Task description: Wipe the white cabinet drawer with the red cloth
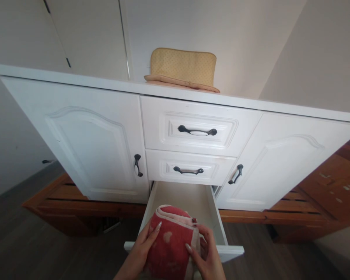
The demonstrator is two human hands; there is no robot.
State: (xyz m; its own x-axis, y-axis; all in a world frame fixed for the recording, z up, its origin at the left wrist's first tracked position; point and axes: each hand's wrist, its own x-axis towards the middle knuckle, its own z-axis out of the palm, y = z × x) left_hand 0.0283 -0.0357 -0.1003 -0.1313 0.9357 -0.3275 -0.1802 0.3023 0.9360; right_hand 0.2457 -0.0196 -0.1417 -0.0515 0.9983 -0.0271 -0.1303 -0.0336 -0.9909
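Red towel [170, 245] gripped btwn L hand [142, 249] & R hand [205, 254], over open drawer [192, 198].

This looks like a room in a home: a white sideboard [90, 140] with panelled doors, dark metal handles and stacked drawers stands against a plain pale wall, a padded yellow fabric pouch [182, 70] near its top's back edge, above wood-look flooring [46, 249].

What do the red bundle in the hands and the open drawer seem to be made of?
Red bundle: soft towel-like cloth, fuzzy, with pale patches and a pale folded edge. Open drawer: probably white-painted wood or board, smooth and matte, like the cabinet front.
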